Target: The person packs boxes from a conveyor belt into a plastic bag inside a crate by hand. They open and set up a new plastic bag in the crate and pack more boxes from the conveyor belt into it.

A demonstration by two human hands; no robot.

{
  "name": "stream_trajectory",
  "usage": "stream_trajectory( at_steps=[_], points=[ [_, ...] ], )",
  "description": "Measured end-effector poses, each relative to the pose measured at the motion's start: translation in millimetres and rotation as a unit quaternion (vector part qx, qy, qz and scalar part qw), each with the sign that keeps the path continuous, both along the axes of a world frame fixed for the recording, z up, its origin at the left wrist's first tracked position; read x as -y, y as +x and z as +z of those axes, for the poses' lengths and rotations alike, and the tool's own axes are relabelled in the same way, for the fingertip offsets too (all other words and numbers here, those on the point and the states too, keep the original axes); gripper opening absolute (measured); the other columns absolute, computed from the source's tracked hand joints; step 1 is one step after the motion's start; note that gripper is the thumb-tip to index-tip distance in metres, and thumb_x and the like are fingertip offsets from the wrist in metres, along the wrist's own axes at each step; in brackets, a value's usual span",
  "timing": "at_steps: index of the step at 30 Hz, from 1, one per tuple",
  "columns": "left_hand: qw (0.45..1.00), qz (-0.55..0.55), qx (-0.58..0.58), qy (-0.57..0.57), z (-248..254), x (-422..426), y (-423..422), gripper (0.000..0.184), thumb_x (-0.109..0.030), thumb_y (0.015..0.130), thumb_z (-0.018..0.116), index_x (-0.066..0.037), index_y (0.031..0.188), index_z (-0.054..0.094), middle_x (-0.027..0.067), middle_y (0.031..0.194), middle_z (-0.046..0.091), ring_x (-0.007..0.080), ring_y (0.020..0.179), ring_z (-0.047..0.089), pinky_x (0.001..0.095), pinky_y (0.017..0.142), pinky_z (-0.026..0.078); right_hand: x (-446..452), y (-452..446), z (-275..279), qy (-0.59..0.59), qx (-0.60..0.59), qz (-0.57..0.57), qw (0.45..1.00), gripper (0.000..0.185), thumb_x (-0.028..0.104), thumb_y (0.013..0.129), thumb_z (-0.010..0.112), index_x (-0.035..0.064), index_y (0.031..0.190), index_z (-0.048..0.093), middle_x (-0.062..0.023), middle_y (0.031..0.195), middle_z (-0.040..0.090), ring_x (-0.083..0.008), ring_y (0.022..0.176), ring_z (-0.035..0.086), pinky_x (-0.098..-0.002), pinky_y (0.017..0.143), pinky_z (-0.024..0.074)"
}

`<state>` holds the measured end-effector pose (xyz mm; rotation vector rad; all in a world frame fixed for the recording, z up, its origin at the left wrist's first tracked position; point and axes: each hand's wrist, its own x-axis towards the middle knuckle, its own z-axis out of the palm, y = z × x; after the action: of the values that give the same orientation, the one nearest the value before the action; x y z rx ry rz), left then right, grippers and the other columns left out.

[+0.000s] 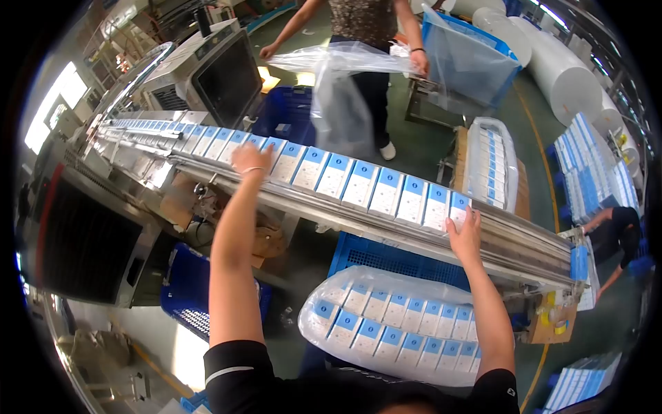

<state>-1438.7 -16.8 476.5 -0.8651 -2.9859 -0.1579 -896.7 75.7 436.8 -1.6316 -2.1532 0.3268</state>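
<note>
A long row of white-and-blue packs stands side by side on a metal conveyor that runs from upper left to lower right. My left hand is over the row left of centre, touching the packs; motion blurs its fingers. At the row's right end, my right hand rests against the last pack, thumb and fingers apart. Below the conveyor, in front of me, a clear plastic bag holds two rows of similar packs. It lies on a blue crate.
Across the conveyor a person holds a clear plastic bag stretched between both hands. Another bagged bundle lies beyond the conveyor. A blue bin, large white rolls, a dark-fronted machine and a co-worker surround the line.
</note>
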Motion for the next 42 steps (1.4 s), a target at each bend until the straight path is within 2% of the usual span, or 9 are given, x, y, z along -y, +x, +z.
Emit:
stream_trajectory(
  at_steps=[11, 14, 19, 22, 24, 29, 35, 36, 42],
  points=[
    [0.979, -0.108, 0.163, 0.058, -57.0, -20.6, -30.1, 0.128, -0.069, 0.056, 0.078, 0.018, 0.136, 0.027, 0.0317, 0.129, 0.051, 0.0359, 0.121, 0.054, 0.0381, 0.099, 0.044, -39.0, 88.0, -14.8, 0.003, -0.106, 0.012, 0.994, 0.053, 0.035, 0.083, 0.068, 0.0086, 0.126, 0.051, -0.0261, 0.115, 0.054, -0.0422, 0.112, 0.05, -0.0446, 0.095, 0.0418],
    [0.975, -0.136, 0.16, 0.072, -30.1, -24.7, 56.0, 0.107, -0.067, 0.061, 0.075, 0.013, 0.123, 0.041, 0.0324, 0.121, 0.056, 0.0392, 0.113, 0.058, 0.0402, 0.095, 0.046, -54.6, 127.2, -7.5, -0.057, -0.066, -0.014, 0.996, 0.054, 0.042, 0.076, 0.074, 0.0113, 0.116, 0.054, -0.0279, 0.103, 0.057, -0.0432, 0.099, 0.057, -0.0446, 0.086, 0.0467],
    [0.937, -0.251, 0.198, 0.143, -30.9, -42.9, 142.1, 0.085, -0.057, 0.068, 0.073, -0.003, 0.128, 0.045, 0.0344, 0.116, 0.057, 0.0431, 0.109, 0.058, 0.0427, 0.093, 0.047, -92.0, 215.8, 4.5, -0.202, -0.001, -0.084, 0.976, 0.066, 0.053, 0.068, 0.074, 0.0132, 0.117, 0.055, -0.0267, 0.111, 0.06, -0.0445, 0.115, 0.049, -0.0456, 0.095, 0.042],
    [0.931, -0.335, 0.145, -0.017, -18.6, -58.1, 190.8, 0.075, -0.052, 0.068, 0.072, -0.017, 0.129, 0.045, 0.0363, 0.115, 0.052, 0.0471, 0.112, 0.051, 0.045, 0.096, 0.044, -110.6, 227.6, 10.5, -0.255, 0.042, -0.091, 0.962, 0.07, 0.053, 0.066, 0.075, 0.0105, 0.118, 0.057, -0.026, 0.113, 0.061, -0.0411, 0.113, 0.052, -0.0426, 0.094, 0.0436],
    [0.94, -0.278, 0.16, -0.114, -22.0, -80.6, 203.7, 0.095, -0.061, 0.065, 0.069, -0.019, 0.143, 0.033, 0.0392, 0.127, 0.042, 0.049, 0.119, 0.046, 0.0475, 0.099, 0.041, -106.7, 211.1, 43.0, -0.317, 0.141, -0.075, 0.935, 0.092, 0.059, 0.065, 0.073, 0.0022, 0.133, 0.048, -0.0391, 0.135, 0.039, -0.0466, 0.128, 0.041, -0.04, 0.103, 0.0388],
    [0.947, -0.185, 0.115, -0.236, -28.7, -108.9, 238.2, 0.111, -0.069, 0.063, 0.064, -0.022, 0.152, 0.018, 0.0407, 0.138, 0.027, 0.048, 0.129, 0.038, 0.0534, 0.101, 0.037, -118.3, 221.0, 31.6, -0.354, 0.216, -0.097, 0.905, 0.123, 0.073, 0.063, 0.065, -0.0033, 0.148, 0.02, -0.0441, 0.145, 0.011, -0.0506, 0.141, 0.001, -0.0446, 0.115, 0.0166],
    [0.972, -0.195, 0.123, -0.047, -32.8, -91.9, 271.0, 0.096, -0.054, 0.059, 0.073, -0.026, 0.143, 0.036, 0.0277, 0.128, 0.04, 0.0439, 0.121, 0.042, 0.0522, 0.094, 0.042, -112.1, 236.6, 8.5, -0.244, 0.077, -0.161, 0.953, 0.1, 0.057, 0.06, 0.071, 0.0097, 0.142, 0.04, -0.0392, 0.145, 0.02, -0.0517, 0.135, 0.027, -0.0487, 0.107, 0.033],
    [0.971, -0.203, 0.121, -0.018, -37.1, -88.5, 278.0, 0.09, -0.049, 0.059, 0.074, -0.024, 0.139, 0.041, 0.0276, 0.127, 0.041, 0.0444, 0.119, 0.043, 0.052, 0.093, 0.043, -104.6, 226.4, 7.8, -0.173, 0.107, -0.159, 0.966, 0.081, 0.047, 0.062, 0.072, 0.006, 0.129, 0.052, -0.0324, 0.131, 0.043, -0.0424, 0.123, 0.044, -0.0423, 0.102, 0.0389],
    [0.964, -0.221, 0.139, 0.044, -43.7, -78.9, 284.9, 0.085, -0.046, 0.058, 0.074, -0.022, 0.134, 0.044, 0.0268, 0.122, 0.043, 0.0443, 0.116, 0.045, 0.0515, 0.092, 0.043, -92.5, 233.6, -1.5, -0.151, 0.007, -0.178, 0.972, 0.072, 0.039, 0.06, 0.074, 0.0033, 0.12, 0.057, -0.0226, 0.114, 0.06, -0.0332, 0.105, 0.059, -0.0373, 0.089, 0.0473]
  ],
)
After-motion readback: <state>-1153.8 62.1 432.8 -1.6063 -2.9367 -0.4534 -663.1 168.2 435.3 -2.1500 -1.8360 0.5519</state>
